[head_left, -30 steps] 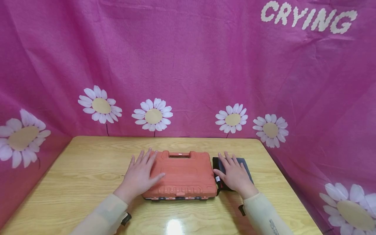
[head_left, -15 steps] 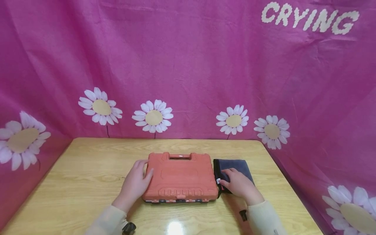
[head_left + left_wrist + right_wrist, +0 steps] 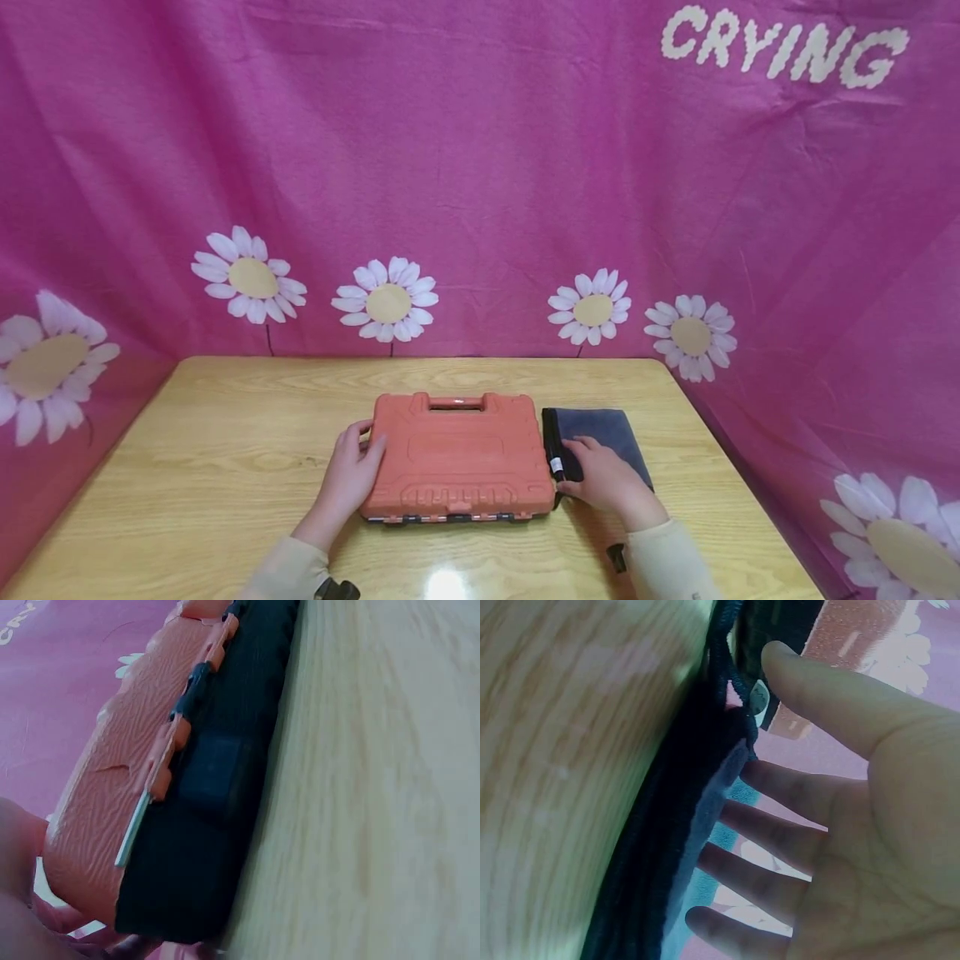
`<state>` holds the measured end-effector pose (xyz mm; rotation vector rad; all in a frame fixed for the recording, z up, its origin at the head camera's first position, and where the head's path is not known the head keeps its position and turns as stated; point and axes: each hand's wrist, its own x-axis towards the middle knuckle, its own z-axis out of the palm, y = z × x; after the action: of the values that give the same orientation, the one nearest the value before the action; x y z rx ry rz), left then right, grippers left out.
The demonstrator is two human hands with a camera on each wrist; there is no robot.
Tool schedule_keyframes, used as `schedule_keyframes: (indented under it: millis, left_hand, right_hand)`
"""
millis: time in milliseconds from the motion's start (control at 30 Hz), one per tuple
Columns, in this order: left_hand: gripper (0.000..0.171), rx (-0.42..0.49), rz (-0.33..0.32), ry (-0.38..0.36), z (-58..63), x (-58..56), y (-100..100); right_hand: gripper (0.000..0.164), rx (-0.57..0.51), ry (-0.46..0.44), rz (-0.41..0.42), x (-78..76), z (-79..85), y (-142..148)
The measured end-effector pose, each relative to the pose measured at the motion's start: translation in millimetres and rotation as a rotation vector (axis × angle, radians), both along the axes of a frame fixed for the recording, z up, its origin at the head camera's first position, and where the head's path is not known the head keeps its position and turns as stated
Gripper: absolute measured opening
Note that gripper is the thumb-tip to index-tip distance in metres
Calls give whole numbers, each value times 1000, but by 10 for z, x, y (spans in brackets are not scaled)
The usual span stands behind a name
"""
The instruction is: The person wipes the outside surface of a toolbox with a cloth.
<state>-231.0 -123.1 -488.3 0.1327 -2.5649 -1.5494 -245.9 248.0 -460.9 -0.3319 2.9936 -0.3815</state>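
An orange plastic carrying case (image 3: pixel 465 454) with a black lower half lies flat on the wooden table, its built-in handle at the far side. My left hand (image 3: pixel 348 475) grips the case's left side, thumb on the top edge and fingers down along the end. The left wrist view shows the case's hinged side (image 3: pixel 172 750) close up, with fingers around its near corner. My right hand (image 3: pixel 611 479) is over a folded blue-grey fabric piece (image 3: pixel 607 421) with a black border and a small white tag (image 3: pixel 759 701). Its fingers are spread, fingertips right at the fabric.
The light wooden table (image 3: pixel 225 467) reaches to a magenta curtain (image 3: pixel 480 183) with white daisies, which hangs behind and on both sides. The fabric piece lies right beside the case's right edge.
The left hand has slid off the top of the case to grip its left side. The right hand has drawn back toward the near part of the fabric, its fingers more bent.
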Motion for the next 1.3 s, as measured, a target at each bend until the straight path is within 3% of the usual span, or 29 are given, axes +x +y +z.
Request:
schedule_keyframes:
  millis: [767, 1300]
  left_hand:
    - [55, 317, -15, -59, -100, -15, 34]
    - [54, 359, -19, -95, -111, -28, 49]
  right_hand:
    - [82, -6, 69, 19, -47, -81, 51]
    - [70, 13, 98, 52, -71, -102, 48]
